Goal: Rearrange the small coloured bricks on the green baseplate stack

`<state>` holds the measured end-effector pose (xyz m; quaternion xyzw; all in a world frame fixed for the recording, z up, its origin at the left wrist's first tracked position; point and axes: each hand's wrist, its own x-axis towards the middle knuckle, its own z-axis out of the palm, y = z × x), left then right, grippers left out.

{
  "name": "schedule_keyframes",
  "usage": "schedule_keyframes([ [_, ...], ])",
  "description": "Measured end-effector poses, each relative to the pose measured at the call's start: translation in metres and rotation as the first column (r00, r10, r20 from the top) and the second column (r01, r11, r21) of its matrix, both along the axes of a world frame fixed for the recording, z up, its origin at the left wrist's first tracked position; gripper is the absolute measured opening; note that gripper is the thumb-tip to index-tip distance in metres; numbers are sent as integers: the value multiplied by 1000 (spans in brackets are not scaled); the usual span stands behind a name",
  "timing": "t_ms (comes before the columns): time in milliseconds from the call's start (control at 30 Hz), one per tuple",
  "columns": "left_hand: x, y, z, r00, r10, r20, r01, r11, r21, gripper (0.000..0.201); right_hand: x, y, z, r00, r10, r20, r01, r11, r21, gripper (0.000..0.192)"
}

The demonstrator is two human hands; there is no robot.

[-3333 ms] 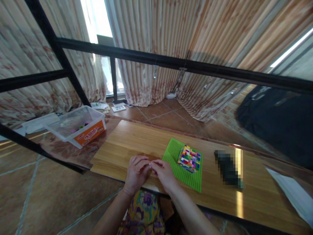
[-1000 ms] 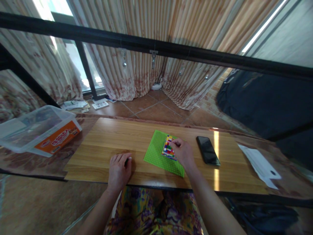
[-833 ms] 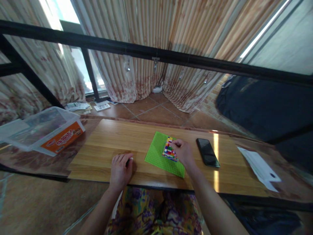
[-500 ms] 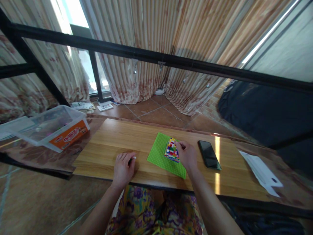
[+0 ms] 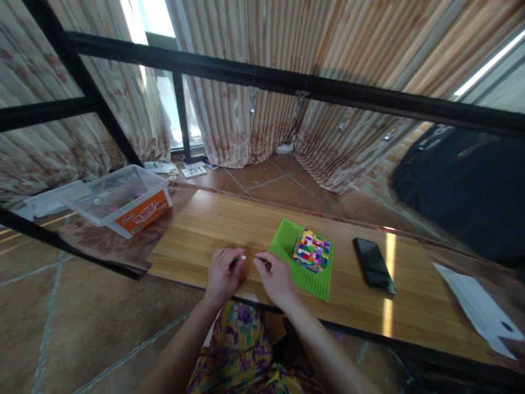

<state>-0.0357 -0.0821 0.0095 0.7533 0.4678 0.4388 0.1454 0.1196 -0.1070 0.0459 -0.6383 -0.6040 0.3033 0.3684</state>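
Since half a second ago my right hand (image 5: 275,278) has left the block (image 5: 311,250) and come back toward me, beside my left hand (image 5: 222,275) at the near edge of the board (image 5: 213,227). From the left: the tub (image 5: 123,200) sits off the board's left end, well apart from my hands, with bare wood between. My left hand lies curled on the wood, pinching something small with a pale tip (image 5: 243,257); I cannot tell what it is. My right hand rests just beside it, fingers bent, a narrow gap between the two; whether it holds anything I cannot tell. Its knuckles sit at the near left corner of the green plate (image 5: 320,282), which reaches almost to the board's near edge. The block stands on the plate's far part, clear of both hands. Open wood separates the plate from the phone (image 5: 374,265). Paper (image 5: 476,306) at far right is cut off by the frame.
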Motion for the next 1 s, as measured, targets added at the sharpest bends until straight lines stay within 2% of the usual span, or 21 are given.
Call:
schedule_keyframes([
  [233,-1,-1,1,998,-28,60,27,999,17,16,-17,12,-5,997,72,-20,-73,995,-72,26],
  [400,-2,-1,1,995,-45,94,45,999,5,16,-24,15,-8,995,40,-91,-48,995,-87,23],
  [533,-2,-3,3,995,-41,87,43,999,-18,24,-18,11,-5,983,1,-182,-11,998,-54,23],
  [667,-4,-5,8,998,-45,38,48,997,-63,38,3,-4,11,973,-35,-229,35,999,-5,23],
  [833,-14,-10,8,992,-55,-114,41,992,-122,48,53,-29,33,977,-177,-116,186,980,70,27],
  [933,-15,-12,2,981,17,-192,-36,995,-96,47,84,-34,37,944,-325,-53,329,936,129,26],
  [1000,-13,-11,-1,970,78,-231,-94,994,-60,46,100,-32,36,926,-378,-12,375,912,166,27],
])
